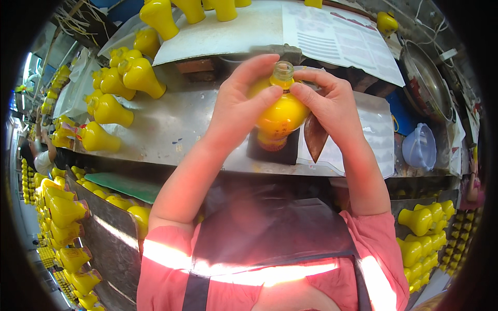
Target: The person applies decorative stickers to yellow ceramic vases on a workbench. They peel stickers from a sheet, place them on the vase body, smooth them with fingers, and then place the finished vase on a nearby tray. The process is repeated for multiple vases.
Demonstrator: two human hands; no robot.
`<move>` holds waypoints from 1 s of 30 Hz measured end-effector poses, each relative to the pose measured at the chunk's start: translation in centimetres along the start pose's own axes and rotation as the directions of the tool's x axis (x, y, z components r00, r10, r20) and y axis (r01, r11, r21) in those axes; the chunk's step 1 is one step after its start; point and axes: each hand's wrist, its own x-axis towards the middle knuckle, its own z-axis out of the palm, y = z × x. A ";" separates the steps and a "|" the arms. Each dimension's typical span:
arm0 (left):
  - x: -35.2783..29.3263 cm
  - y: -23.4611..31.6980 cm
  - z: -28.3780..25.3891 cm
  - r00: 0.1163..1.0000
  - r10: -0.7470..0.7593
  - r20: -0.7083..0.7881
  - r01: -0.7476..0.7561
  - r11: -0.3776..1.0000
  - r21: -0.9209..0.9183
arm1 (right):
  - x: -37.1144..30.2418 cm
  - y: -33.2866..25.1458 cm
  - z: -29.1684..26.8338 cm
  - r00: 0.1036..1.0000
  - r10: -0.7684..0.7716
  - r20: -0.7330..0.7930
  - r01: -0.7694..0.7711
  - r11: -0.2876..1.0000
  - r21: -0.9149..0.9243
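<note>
A glossy yellow bottle with a round shoulder, a clear glass neck and small dark marks low on its side stands upright over a dark square pad. My left hand curls round its left side, thumb pressed near the base of the neck. From the other side my right hand closes on the same spot, its thumb and forefinger against the neck. Beside the bottle, below my right hand, is a brown pointed, leaf-shaped piece; its upper end is hidden, so whether the hand holds it I cannot tell.
Several yellow bottles lie on the metal bench at left. Others stand on the white board behind. A pale blue basket and a round metal pan are at right. Stacked bottles flank me below.
</note>
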 end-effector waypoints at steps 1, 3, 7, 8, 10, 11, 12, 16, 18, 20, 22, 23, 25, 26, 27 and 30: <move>0.0 -0.1 0.0 1.000 -0.001 -0.005 0.001 1.000 0.005 | 0.1 -0.1 -0.1 1.000 0.013 0.020 -0.013 1.000 0.006; 0.0 -0.2 0.0 1.000 0.003 -0.010 -0.003 1.000 0.018 | 0.1 -0.4 -0.2 0.997 0.054 0.055 -0.055 0.998 0.013; 0.0 -0.2 -0.1 1.000 0.015 0.000 -0.015 0.999 0.042 | -0.1 -1.1 -0.3 0.992 0.100 0.072 -0.103 0.994 0.039; -0.1 -0.1 -0.2 1.000 0.018 0.001 -0.018 0.999 0.044 | -0.1 -1.3 -0.3 0.993 0.096 0.065 -0.099 0.994 0.053; -0.2 0.0 -0.3 1.000 -0.003 0.016 0.003 1.000 0.004 | 0.0 -1.6 -0.3 0.994 0.090 0.069 -0.093 0.995 0.045; -0.3 0.1 -0.3 1.000 -0.013 0.019 0.013 1.000 -0.019 | 0.0 -1.7 -0.2 0.992 0.108 0.066 -0.110 0.993 0.030; -0.4 0.1 -0.4 0.999 -0.034 0.021 0.035 0.998 -0.056 | -0.1 -1.8 -0.2 0.990 0.116 0.075 -0.119 0.992 0.041; -0.5 -0.1 -0.6 0.998 -0.052 0.028 0.054 0.996 -0.074 | -0.3 -2.1 0.1 0.992 0.123 0.042 -0.122 0.992 -0.035; -0.5 -0.3 -0.7 0.999 -0.024 0.032 0.025 1.000 -0.016 | -0.3 -2.2 0.4 0.994 0.110 0.029 -0.107 0.991 -0.080; -0.5 -0.4 -0.8 0.999 -0.002 0.038 0.000 0.999 0.047 | -0.3 -2.4 0.5 0.991 0.132 0.023 -0.130 0.988 -0.086; -0.4 -0.5 -0.8 0.999 0.012 0.041 -0.015 0.999 0.052 | -0.3 -2.5 0.5 0.991 0.134 0.014 -0.133 0.987 -0.089; -0.5 -0.6 -0.8 0.999 0.018 0.042 -0.020 0.998 0.054 | -0.3 -2.5 0.5 0.989 0.145 0.019 -0.143 0.986 -0.091; -0.6 -0.7 -0.9 0.999 -0.022 0.027 0.021 1.000 0.015 | -0.4 -2.4 0.4 0.988 0.154 0.019 -0.152 0.986 -0.071; -0.6 -0.8 -1.0 0.999 -0.040 0.019 0.040 0.999 -0.005 | -0.4 -2.3 0.4 0.987 0.158 0.015 -0.157 0.986 -0.062; -0.6 -0.9 -1.1 0.999 -0.024 0.026 0.024 0.999 0.025 | -0.5 -2.2 0.5 0.994 0.105 -0.002 -0.105 0.987 -0.120; -0.5 -1.2 -1.3 0.999 0.006 0.045 -0.011 0.993 0.116 | -0.5 -1.6 1.1 0.998 -0.026 -0.057 0.011 0.969 -0.245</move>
